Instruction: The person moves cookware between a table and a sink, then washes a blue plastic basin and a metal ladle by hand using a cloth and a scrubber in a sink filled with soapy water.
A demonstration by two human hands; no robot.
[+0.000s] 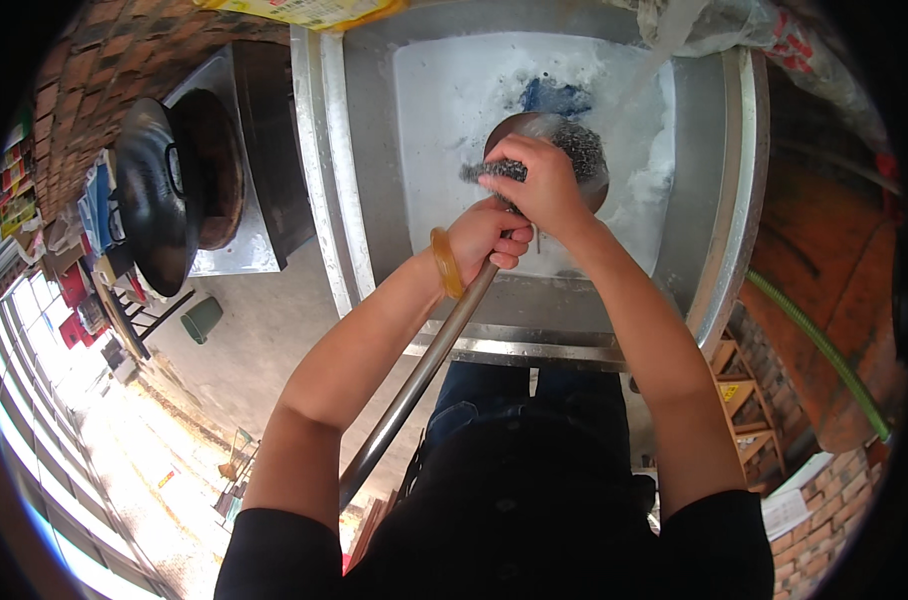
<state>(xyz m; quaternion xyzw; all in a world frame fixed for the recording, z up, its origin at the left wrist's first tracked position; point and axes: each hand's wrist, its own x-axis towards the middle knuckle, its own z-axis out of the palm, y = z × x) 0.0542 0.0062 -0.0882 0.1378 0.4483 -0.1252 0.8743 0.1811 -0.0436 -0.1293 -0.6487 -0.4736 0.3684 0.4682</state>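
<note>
My left hand (491, 236), with an amber-coloured bangle at the wrist, grips the upper part of a long metal handle (416, 382). The handle slants down past my left side. Just above that fist, my right hand (548, 180) pinches a dark, coarse scouring pad (491, 172) close to the handle. Behind the right hand, inside the stainless steel sink (360, 150), lies a round brownish metal vessel (510, 129) with water splashing on it. Whether the handle joins this vessel is hidden by my hands. A dark blue thing (555, 97) lies beyond it.
A stream of water (668, 37) falls from the upper right. A large black wok (154, 195) leans by a metal stove (251, 157) at left. A yellow package (311, 11) lies at the sink's far edge. A green ribbed hose (814, 345) runs along the right.
</note>
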